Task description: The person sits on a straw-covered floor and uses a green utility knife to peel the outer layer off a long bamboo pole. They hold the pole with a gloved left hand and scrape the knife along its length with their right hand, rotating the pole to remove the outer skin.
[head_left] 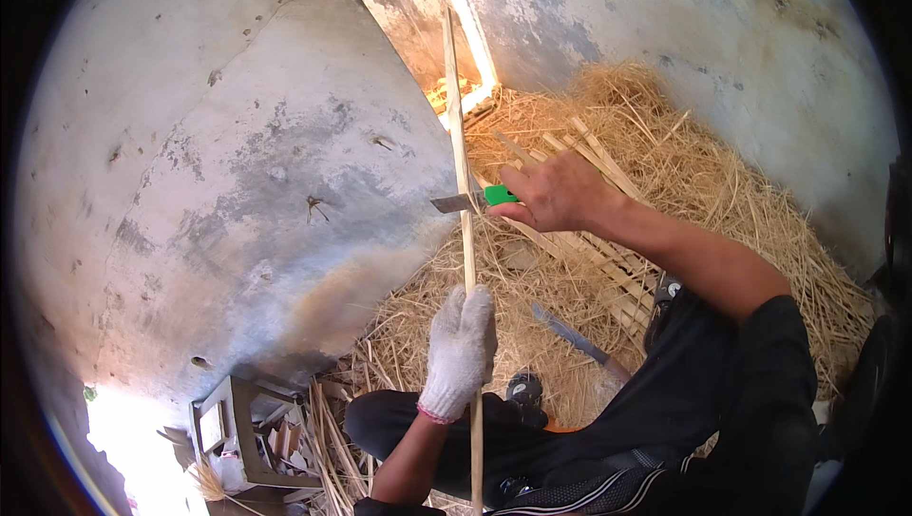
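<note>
My left hand (458, 350), in a white knitted glove, is closed around a long pale strip of split bamboo or wood (463, 155). The strip runs nearly upright through the picture, from beside my lap up toward the bright gap in the wall. Bare, my right hand (556, 193) grips the green handle of a knife (500, 195). Its flat grey blade (450, 203) lies across the strip, well above my gloved hand. A thin curl of material shows where blade and strip meet. My right fingers wrap the handle and partly hide it.
Shavings (731, 221) heap along the right wall. Several pale strips (608, 269) lie among them. A long-bladed tool with a wooden handle (579, 337) rests near my legs. A wooden stool-like frame (237, 440) stands at lower left, below the stained wall (237, 183).
</note>
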The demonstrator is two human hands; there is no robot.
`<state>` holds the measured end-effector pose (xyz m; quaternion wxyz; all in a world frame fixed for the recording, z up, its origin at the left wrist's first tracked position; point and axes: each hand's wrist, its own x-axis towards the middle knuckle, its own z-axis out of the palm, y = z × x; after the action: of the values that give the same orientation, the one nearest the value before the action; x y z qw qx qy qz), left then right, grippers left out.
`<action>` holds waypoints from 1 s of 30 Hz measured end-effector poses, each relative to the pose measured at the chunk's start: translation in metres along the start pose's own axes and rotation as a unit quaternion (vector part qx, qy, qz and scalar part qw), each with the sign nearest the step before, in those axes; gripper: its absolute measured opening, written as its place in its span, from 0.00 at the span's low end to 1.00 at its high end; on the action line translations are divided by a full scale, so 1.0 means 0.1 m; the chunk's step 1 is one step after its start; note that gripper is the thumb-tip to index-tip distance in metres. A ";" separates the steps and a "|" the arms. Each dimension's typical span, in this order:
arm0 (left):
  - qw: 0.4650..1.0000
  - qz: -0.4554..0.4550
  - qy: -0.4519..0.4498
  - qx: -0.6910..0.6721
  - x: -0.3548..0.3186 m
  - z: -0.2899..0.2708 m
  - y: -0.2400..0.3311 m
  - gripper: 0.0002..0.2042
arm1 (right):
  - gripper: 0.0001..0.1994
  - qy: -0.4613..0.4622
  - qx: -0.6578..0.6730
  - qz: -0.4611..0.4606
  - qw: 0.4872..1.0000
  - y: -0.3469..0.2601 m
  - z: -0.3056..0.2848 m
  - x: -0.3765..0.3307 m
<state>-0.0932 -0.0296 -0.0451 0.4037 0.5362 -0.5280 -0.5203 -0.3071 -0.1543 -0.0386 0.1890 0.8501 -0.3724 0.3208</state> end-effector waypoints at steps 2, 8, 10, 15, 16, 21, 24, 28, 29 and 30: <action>0.999 0.010 0.010 0.030 -0.01 0.05 -0.01 0.14 | 0.25 0.020 -0.059 -0.044 0.997 0.15 0.09 -0.02; 1.000 -0.012 0.026 -0.013 -0.01 0.13 0.00 0.14 | 0.26 0.060 -0.051 0.032 0.996 0.02 0.34 0.04; 0.996 -0.019 0.018 -0.089 -0.05 0.15 -0.08 0.13 | 0.25 0.075 -0.005 0.038 0.996 -0.01 0.32 0.06; 0.991 -0.011 0.012 -0.135 -0.04 0.12 -0.21 0.14 | 0.29 0.007 0.184 0.091 0.979 -0.06 0.31 0.06; 0.991 -0.001 0.011 -0.131 -0.07 0.10 -0.25 0.14 | 0.29 -0.034 0.228 0.111 0.967 -0.07 0.30 0.05; 0.989 -0.077 -0.081 -0.097 -0.10 -0.16 -0.23 0.14 | 0.30 -0.236 0.396 0.155 0.874 -0.05 0.20 0.00; 0.969 -0.040 -0.184 -0.158 0.04 -0.31 -0.15 0.12 | 0.27 -0.162 0.284 0.039 0.944 -0.20 0.19 -0.13; 0.970 -0.059 -0.151 -0.180 0.18 -0.34 -0.04 0.08 | 0.28 -0.195 0.200 -0.008 0.960 -0.39 0.03 -0.09; 0.978 -0.029 -0.142 -0.152 0.22 -0.29 -0.06 0.10 | 0.28 -0.190 0.191 -0.010 0.963 -0.37 0.03 -0.09; 0.983 -0.030 -0.132 -0.127 0.22 -0.25 -0.03 0.11 | 0.28 -0.185 0.182 -0.011 0.966 -0.33 0.05 -0.09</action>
<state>-0.0705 -0.0535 -0.0480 0.3795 0.4230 -0.4903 -0.6608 -0.2846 -0.1309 -0.0516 -0.0377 0.9189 -0.3265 0.2181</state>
